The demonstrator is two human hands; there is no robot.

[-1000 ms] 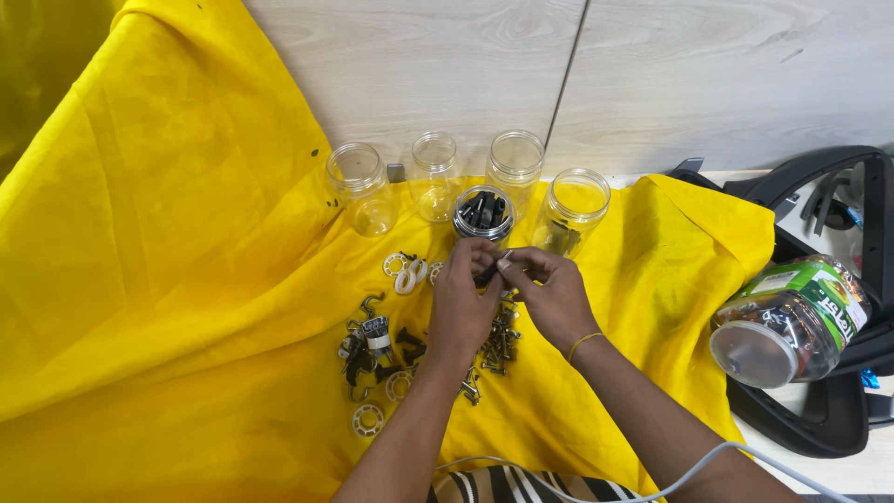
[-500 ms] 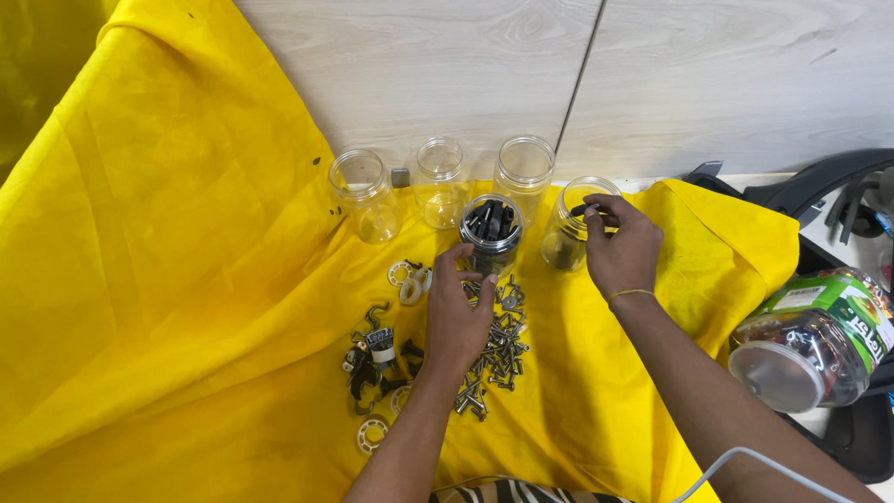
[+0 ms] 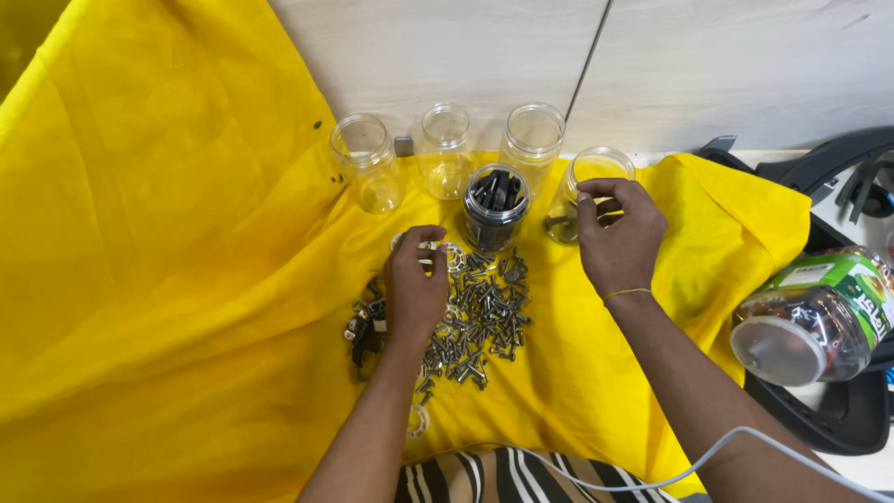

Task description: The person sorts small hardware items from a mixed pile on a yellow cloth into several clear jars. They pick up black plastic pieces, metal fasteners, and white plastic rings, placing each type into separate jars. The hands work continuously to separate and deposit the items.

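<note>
Right hand moved off the pile of screws, where a second ago it met the left hand, and now up at the rim of the rightmost clear jar, fingers curled over the opening after hovering just above it half a second ago. Left hand shifted a little, from the pinch beside the right hand to resting palm-down at the left edge of the screws, fingertips by the white rings. More of the pile uncovered between the hands than before.
</note>
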